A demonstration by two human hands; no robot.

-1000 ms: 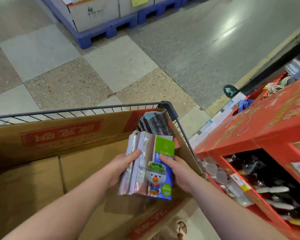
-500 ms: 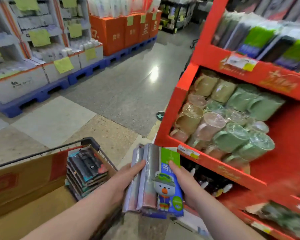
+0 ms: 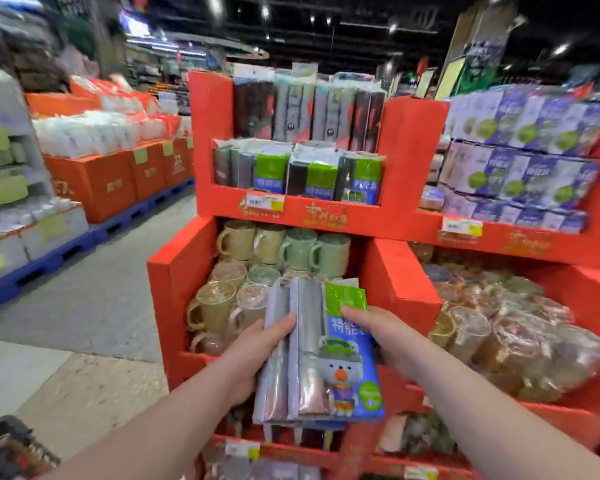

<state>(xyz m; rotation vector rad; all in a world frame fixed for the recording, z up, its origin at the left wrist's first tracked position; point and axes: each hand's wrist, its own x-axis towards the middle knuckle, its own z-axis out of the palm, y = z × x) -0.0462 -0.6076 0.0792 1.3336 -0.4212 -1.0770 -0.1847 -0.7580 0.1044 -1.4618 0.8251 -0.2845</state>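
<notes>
I hold a stack of flat plastic-wrapped packets (image 3: 312,358) upright in front of me; the front one is grey with a blue and green card showing a cartoon bear. My left hand (image 3: 257,351) grips the stack's left edge, thumb on the front. My right hand (image 3: 381,337) grips its right edge, thumb on the green label. The stack is level with the mug shelf of a red cardboard display stand (image 3: 402,147). Matching packets (image 3: 298,174) stand in a row on the stand's upper shelf.
Wrapped yellow and green mugs (image 3: 278,254) fill the stand's middle shelf. Blue and white boxes (image 3: 520,161) and wrapped bowls (image 3: 520,344) fill the stand on the right. Orange crates (image 3: 118,181) on blue pallets line the aisle's left. The cart's corner (image 3: 11,448) shows at lower left.
My view has swung up from the cart's cardboard box to the red display stand. Both hands have carried the packet stack out of the cart and up toward the shelves.
</notes>
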